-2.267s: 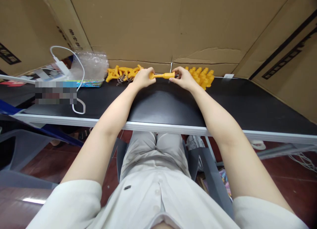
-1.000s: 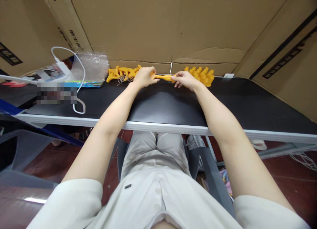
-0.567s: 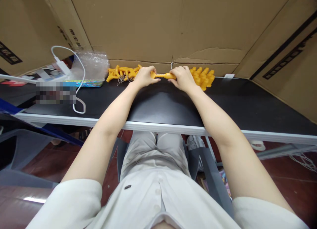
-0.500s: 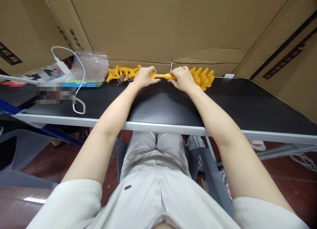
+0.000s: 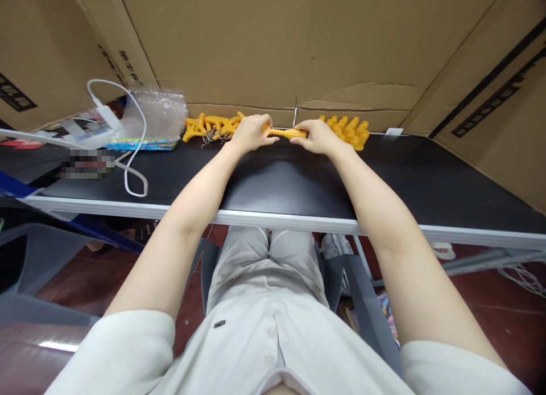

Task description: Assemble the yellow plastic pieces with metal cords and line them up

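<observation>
Hands grip opposite ends of one yellow plastic piece [image 5: 286,133], left hand [image 5: 251,133] and right hand [image 5: 318,137] both closed on it, steadying it level above the black table [image 5: 405,179], between two yellow part piles

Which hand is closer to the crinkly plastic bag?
Left. The left hand is just right of the plastic bag, past a pile of yellow pieces. The right hand is farther right.
</observation>
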A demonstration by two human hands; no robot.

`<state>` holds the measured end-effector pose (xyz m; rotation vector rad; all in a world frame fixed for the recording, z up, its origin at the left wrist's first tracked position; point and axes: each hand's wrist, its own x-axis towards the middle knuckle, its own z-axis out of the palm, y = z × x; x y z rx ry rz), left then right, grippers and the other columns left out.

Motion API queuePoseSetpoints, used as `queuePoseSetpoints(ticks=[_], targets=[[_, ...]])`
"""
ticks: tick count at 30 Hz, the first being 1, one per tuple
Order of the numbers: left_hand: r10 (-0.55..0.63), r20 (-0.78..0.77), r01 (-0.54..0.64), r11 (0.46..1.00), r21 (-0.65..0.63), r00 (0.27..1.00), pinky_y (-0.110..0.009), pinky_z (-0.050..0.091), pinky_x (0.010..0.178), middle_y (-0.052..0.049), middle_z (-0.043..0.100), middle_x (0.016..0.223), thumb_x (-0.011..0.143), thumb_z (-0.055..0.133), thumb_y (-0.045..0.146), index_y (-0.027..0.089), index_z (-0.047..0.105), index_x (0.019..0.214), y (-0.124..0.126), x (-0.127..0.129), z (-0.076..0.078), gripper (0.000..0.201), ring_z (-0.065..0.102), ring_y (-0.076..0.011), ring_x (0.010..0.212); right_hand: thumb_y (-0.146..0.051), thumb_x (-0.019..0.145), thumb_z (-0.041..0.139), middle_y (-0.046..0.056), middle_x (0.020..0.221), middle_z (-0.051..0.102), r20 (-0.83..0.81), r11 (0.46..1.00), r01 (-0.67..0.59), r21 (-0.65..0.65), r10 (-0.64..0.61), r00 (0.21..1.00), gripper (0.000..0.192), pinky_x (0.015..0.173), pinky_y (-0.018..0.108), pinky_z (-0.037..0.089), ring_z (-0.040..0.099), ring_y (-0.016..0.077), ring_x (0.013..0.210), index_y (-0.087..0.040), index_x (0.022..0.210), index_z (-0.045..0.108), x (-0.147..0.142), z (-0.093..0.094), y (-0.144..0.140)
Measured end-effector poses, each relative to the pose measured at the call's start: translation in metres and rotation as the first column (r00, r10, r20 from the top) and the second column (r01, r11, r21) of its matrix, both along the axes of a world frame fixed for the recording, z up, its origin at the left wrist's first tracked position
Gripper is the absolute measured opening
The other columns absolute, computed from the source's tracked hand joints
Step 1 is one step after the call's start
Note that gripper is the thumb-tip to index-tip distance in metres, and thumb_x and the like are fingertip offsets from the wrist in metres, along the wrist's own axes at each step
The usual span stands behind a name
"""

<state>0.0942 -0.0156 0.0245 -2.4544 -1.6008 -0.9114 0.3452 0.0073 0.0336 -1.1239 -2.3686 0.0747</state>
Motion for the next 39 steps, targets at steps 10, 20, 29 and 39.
queuePoseSetpoints(ticks=[10,20,29,39], targets=[[-0.021,-0.039,0.021,1.0,0.007,0.999,-0.044,0.049,0.11,-0.013,0.075,0.118,0.088,0.08,0.031,0.02,0.07,0.12,0.0,0.0,0.0,0.035,0.068,-0.0338,0.12,-0.06,0.08,0.091,0.003,0.071,0.065,-0.202,0.959,-0.035,-0.28,-0.023,0.979,0.044,0.078,0.042,0.059,0.063,0.0214,0.072,-0.019,0.089,0.079,0.0,0.007,-0.007],[-0.038,-0.044,0.04,0.998,0.039,0.998,-0.041,0.05,0.107,-0.011,0.074,0.114,0.089,0.079,0.032,0.022,0.069,0.116,-0.001,0.004,-0.001,0.031,0.067,-0.0321,0.118,-0.067,0.072,0.097,0.005,0.064,0.063,-0.399,0.876,-0.141,-0.46,-0.063,0.915,0.052,0.074,0.046,0.064,0.063,0.0218,0.066,-0.024,0.075,0.069,0.002,0.007,-0.008],[0.016,0.038,-0.015,0.999,-0.045,0.999,-0.041,0.054,0.099,-0.003,0.071,0.093,0.082,0.086,0.034,0.022,0.072,0.11,0.009,-0.001,-0.005,0.033,0.066,-0.0265,0.096,-0.066,0.09,0.081,0.014,0.103,0.077,-0.064,1.0,0.012,-0.003,-0.012,0.998,0.051,0.099,0.051,0.057,0.071,0.0344,0.103,-0.018,0.109,0.081,-0.005,0.0,-0.009],[-0.034,0.022,0.034,0.999,0.026,0.999,-0.04,0.052,0.102,-0.006,0.073,0.099,0.086,0.08,0.031,0.021,0.072,0.111,0.008,-0.001,-0.004,0.029,0.067,-0.0276,0.104,-0.05,0.091,0.079,0.007,0.08,0.065,-0.021,0.998,0.018,-0.06,-0.019,1.0,0.034,0.086,0.039,0.052,0.064,0.0272,0.088,-0.017,0.096,0.078,-0.009,0.013,-0.02]])
